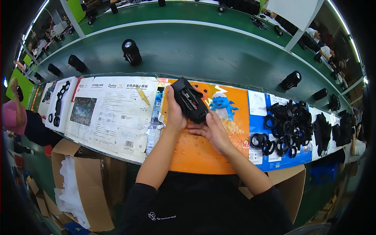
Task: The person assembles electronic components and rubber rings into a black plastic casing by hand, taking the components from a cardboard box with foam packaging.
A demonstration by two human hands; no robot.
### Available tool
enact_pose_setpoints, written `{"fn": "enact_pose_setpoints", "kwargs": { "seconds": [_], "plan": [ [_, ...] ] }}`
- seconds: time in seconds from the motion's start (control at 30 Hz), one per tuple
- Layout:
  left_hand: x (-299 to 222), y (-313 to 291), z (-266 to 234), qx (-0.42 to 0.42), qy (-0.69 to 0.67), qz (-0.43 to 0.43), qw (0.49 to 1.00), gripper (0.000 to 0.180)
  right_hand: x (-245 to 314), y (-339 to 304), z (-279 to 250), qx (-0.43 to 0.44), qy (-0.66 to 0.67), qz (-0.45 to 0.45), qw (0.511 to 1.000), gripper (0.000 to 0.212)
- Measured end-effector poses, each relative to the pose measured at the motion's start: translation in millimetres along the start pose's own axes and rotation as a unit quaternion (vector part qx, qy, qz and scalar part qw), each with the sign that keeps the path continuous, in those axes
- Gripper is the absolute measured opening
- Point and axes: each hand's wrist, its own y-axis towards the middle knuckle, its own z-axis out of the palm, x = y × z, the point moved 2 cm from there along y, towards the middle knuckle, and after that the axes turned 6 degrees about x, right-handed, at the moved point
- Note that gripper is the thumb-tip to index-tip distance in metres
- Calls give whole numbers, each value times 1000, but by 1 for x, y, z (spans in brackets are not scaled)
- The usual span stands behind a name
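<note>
A black portable speaker (pixel 190 101), or a similar rounded black device, is held tilted above the orange cartoon-printed board (pixel 196 152). My left hand (pixel 177 109) wraps its left side, with the thumb up along the edge. At its lower right end, my right hand (pixel 213 131) grips the corner between thumb and fingers. Red and white printing marks the side that faces up. To the right, a heap of black rings (pixel 284 125) lies on a blue printed sheet (pixel 256 117). A yellow-handled tool (pixel 143 95) rests on the white printed board (pixel 117 129) at the left.
Beyond the bench runs a green conveyor belt (pixel 219 51), with similar black devices (pixel 131 53) standing or lying along it. A white tray (pixel 58 103) with black straps sits far left. Open cardboard boxes (pixel 92 192) stand below the bench edge. Other people work at both sides.
</note>
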Motion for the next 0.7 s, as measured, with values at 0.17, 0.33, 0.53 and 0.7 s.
{"fn": "enact_pose_setpoints", "kwargs": {
  "seconds": [0.17,0.33,0.53,0.7],
  "plan": [
    [2,3,-7,33,155,25,987,89,19,33,-13,-51,98,-69,992,44],
    [22,14,-19,-45,159,-75,983,53,113,92,-77,-177,-385,-239,874,60],
    [34,13,-37,-31,233,-61,970,40,178,138,-89,-251,-658,-197,682,63],
    [-25,18,-3,-55,254,40,965,24,179,146,-116,-239,-757,-213,570,62]
  ]
}}
